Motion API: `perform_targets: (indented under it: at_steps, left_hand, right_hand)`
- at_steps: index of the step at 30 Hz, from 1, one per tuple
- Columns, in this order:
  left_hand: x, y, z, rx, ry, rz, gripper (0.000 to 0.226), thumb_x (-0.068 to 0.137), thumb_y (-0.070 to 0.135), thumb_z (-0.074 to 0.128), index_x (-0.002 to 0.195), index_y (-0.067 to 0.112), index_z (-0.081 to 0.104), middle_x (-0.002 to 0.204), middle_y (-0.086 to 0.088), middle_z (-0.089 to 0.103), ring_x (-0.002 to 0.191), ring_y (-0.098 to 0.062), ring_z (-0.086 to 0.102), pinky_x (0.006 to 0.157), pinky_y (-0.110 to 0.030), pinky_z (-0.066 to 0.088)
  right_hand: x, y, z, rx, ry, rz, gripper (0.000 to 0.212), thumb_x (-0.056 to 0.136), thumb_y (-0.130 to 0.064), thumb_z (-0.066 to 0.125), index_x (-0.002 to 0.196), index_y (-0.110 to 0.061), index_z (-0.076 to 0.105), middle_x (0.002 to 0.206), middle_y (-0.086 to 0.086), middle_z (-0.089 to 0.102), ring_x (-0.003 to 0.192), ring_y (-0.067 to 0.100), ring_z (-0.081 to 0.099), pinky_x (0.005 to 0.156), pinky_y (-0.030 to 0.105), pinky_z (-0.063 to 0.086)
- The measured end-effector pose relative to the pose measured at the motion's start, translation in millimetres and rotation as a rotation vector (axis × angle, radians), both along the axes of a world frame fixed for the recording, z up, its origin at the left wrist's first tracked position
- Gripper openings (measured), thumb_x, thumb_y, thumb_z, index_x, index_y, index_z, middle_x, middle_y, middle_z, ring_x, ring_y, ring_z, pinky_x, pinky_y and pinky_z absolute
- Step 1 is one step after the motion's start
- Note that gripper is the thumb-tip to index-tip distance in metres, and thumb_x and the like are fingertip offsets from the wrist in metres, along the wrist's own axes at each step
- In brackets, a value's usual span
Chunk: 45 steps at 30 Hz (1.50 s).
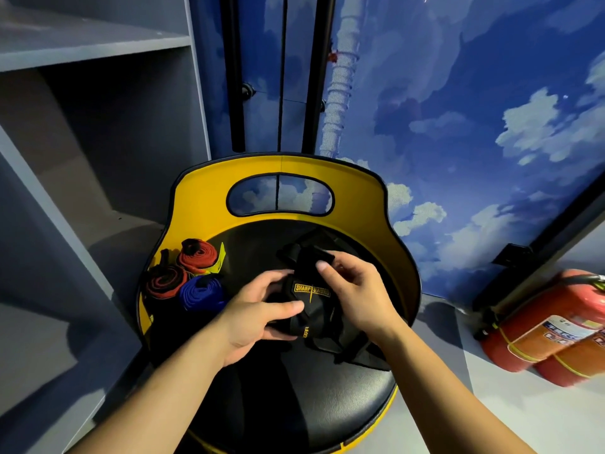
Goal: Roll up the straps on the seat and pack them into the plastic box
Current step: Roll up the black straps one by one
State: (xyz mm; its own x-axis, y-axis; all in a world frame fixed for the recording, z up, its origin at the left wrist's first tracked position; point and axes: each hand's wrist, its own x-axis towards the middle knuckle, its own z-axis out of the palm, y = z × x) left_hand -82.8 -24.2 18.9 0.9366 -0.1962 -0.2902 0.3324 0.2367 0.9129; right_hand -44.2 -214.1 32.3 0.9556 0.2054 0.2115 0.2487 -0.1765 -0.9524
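Head view, seat: round black padded seat with a yellow backrest (294, 398)
Head view, strap in hand: black fabric strap with a yellow "SHARP SWORD" label (312, 301), held just above the seat's middle
Rolling well: likely best to keep the turns tight and edges aligned, with steady tension from both hands
Left hand (258, 317): fingers curled round the strap's lower left side, thumb pressing across its front
Right hand (355, 290): fingers bent, pinching the strap's upper end
Rolled already: two red-and-black coiled straps (198, 253) and a blue coiled strap (199, 291) lie together at the seat's left edge
Plastic box: not in view
Floor, right: two red fire extinguishers (550, 326)
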Motion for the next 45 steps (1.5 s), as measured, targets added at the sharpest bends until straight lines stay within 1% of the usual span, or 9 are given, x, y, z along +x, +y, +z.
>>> perform_targets:
  at_steps: [4, 8, 13, 18, 21, 24, 29, 35, 45]
  left_hand:
    - [-0.5, -5.3, -0.7, 0.027, -0.009, 0.019, 0.050, 0.087, -0.002, 0.070, 0.127, 0.025, 0.059, 0.124, -0.002, 0.068, 0.107, -0.030, 0.070, 0.081, -0.056, 0.059]
    - [3.7, -7.5, 0.9, 0.017, 0.001, 0.128, 0.045, 0.086, -0.004, 0.071, 0.119, 0.025, 0.061, 0.122, -0.004, 0.067, 0.109, -0.032, 0.068, 0.081, -0.062, 0.058]
    - [8.2, -4.6, 6.2, 0.026, -0.057, 0.245, 0.048, 0.082, -0.008, 0.073, 0.115, 0.025, 0.063, 0.120, 0.000, 0.069, 0.107, -0.031, 0.069, 0.077, -0.056, 0.060]
    - [4.8, -3.1, 7.8, 0.125, -0.154, 0.272, 0.052, 0.079, -0.005, 0.077, 0.114, 0.031, 0.063, 0.115, 0.009, 0.068, 0.107, -0.020, 0.069, 0.079, -0.051, 0.061]
    - [2.6, -4.6, 8.2, 0.120, -0.168, 0.257, 0.052, 0.080, -0.006, 0.076, 0.114, 0.031, 0.063, 0.114, 0.010, 0.068, 0.106, -0.019, 0.070, 0.079, -0.050, 0.062]
    - [2.4, -4.4, 8.6, 0.110, -0.172, 0.246, 0.052, 0.081, -0.008, 0.074, 0.116, 0.030, 0.063, 0.118, 0.006, 0.067, 0.108, -0.022, 0.069, 0.080, -0.051, 0.061]
    - [4.8, 4.0, 9.2, 0.008, -0.130, 0.177, 0.044, 0.087, -0.004, 0.069, 0.120, 0.025, 0.064, 0.126, -0.003, 0.064, 0.112, -0.027, 0.067, 0.084, -0.061, 0.057]
    - [3.3, 1.8, 8.3, 0.110, -0.167, 0.158, 0.058, 0.075, 0.006, 0.085, 0.121, 0.028, 0.059, 0.123, 0.004, 0.064, 0.106, -0.021, 0.071, 0.076, -0.042, 0.062]
    - [4.3, 5.8, 3.5, 0.233, -0.325, 0.191, 0.065, 0.056, 0.027, 0.087, 0.113, 0.042, 0.060, 0.122, 0.004, 0.065, 0.113, -0.021, 0.066, 0.097, -0.054, 0.054]
  right_hand:
    - [1.2, -0.8, 4.6, 0.038, -0.056, -0.052, 0.029, 0.098, -0.012, 0.063, 0.073, -0.025, 0.068, 0.065, -0.019, 0.064, 0.063, -0.004, 0.055, 0.063, 0.014, 0.042]
    - [1.6, -0.7, 4.1, 0.046, -0.008, -0.027, 0.011, 0.094, -0.012, 0.068, 0.099, -0.011, 0.078, 0.097, 0.000, 0.077, 0.094, 0.017, 0.073, 0.085, 0.035, 0.057]
    - [2.2, -7.4, 0.2, -0.179, -0.184, 0.109, 0.025, 0.090, -0.004, 0.070, 0.111, -0.015, 0.078, 0.123, -0.004, 0.069, 0.117, 0.005, 0.063, 0.102, 0.025, 0.049]
    - [-5.8, -5.0, -1.9, -0.031, 0.005, 0.193, 0.030, 0.081, -0.011, 0.060, 0.108, -0.016, 0.074, 0.141, -0.005, 0.058, 0.134, 0.006, 0.050, 0.113, 0.031, 0.040]
    - [-6.3, 4.2, -5.9, 0.043, 0.047, 0.113, 0.010, 0.088, -0.031, 0.069, 0.094, -0.022, 0.068, 0.132, -0.012, 0.062, 0.129, 0.011, 0.055, 0.112, 0.047, 0.042]
    - [-9.7, 9.2, -7.7, 0.103, 0.134, 0.107, 0.025, 0.090, -0.022, 0.073, 0.111, -0.023, 0.060, 0.118, -0.023, 0.065, 0.111, 0.011, 0.063, 0.095, 0.035, 0.054]
    - [-12.7, 7.4, -3.6, 0.228, 0.401, 0.204, 0.044, 0.096, -0.025, 0.062, 0.138, -0.036, 0.053, 0.123, 0.000, 0.067, 0.107, 0.016, 0.067, 0.093, 0.050, 0.056]
    - [-13.2, 7.6, -4.5, 0.238, 0.408, 0.217, 0.047, 0.095, -0.023, 0.064, 0.140, -0.033, 0.053, 0.128, 0.004, 0.067, 0.112, 0.025, 0.068, 0.094, 0.047, 0.056]
    - [-13.9, 9.6, -1.7, 0.238, 0.265, 0.191, 0.055, 0.091, -0.007, 0.069, 0.139, -0.030, 0.055, 0.129, 0.007, 0.064, 0.116, 0.021, 0.066, 0.095, 0.033, 0.054]
